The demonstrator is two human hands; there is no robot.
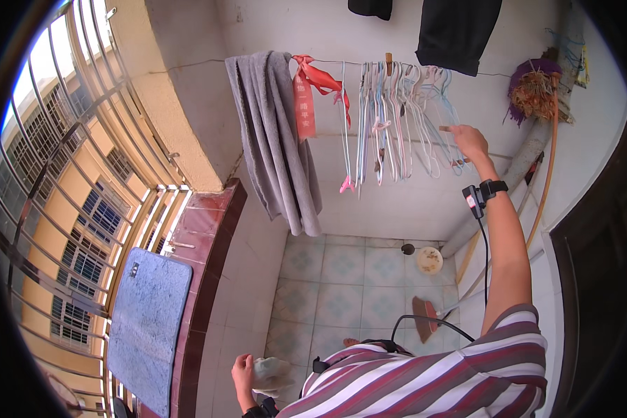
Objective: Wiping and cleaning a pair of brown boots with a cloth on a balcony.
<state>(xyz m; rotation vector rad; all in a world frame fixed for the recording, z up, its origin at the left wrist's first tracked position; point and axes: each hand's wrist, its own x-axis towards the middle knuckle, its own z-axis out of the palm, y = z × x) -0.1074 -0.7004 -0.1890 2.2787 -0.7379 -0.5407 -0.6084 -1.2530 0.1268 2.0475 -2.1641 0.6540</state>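
Observation:
My right hand [470, 141] is stretched out to the right end of a row of wire clothes hangers [392, 120]. A brown clothes peg [445, 128] is pinched in its fingertips. Just below that hand, another brown peg [461, 162] sits by the lower bar of a pale blue hanger. The hangers hang closely bunched on a wire line [494, 73]. Down at the lower left, my left hand [244, 372] grips a bunched pale grey cloth item [273, 373], whose exact kind I cannot tell.
A grey towel [277, 141] and a red ribbon [305, 99] hang left of the hangers; dark garments [457, 36] hang above. A blue mat [149, 329] lies on the tiled ledge [204, 230] by window bars. A broom [425, 318] and bowl [429, 260] are on the floor.

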